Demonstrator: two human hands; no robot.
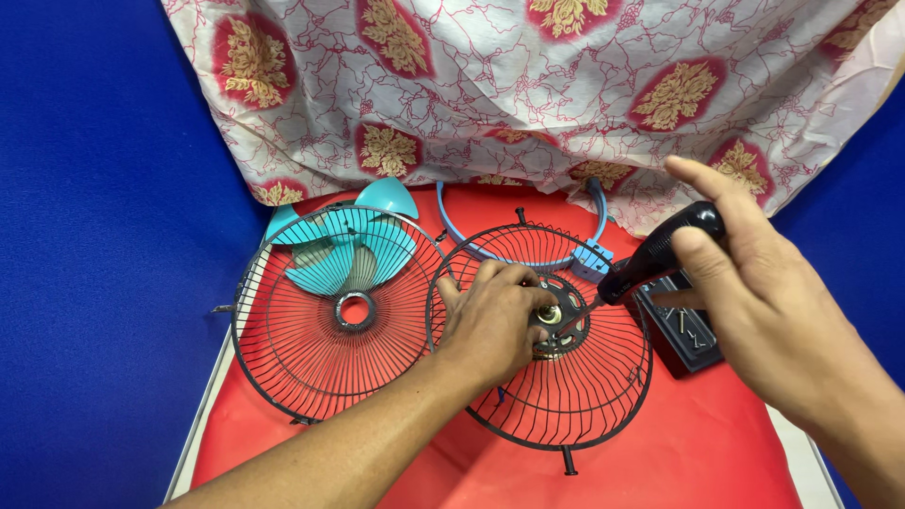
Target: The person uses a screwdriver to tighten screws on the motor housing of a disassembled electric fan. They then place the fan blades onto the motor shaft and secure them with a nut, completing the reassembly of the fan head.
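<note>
Screwdriver work at the hub of a wire fan guard

Right hand (754, 283) is closed around the black handle of the screwdriver (650, 259); its long axis slants from upper right down to lower left, with the thin shaft tip at the brass-coloured hub (551, 316) of the rear fan guard (542, 335), which lies flat on the red tabletop (698, 443). Left hand (490, 320) presses on the guard, fingers curled at the hub's edge. To do this well, I judge the tip should sit square in the fastener and the left hand should keep the guard from turning. Beside it, touching, lies a second guard (335, 311) over teal fan blades (344, 245); a blue ring (575, 254) and a black box (683, 330) lie near.
</note>
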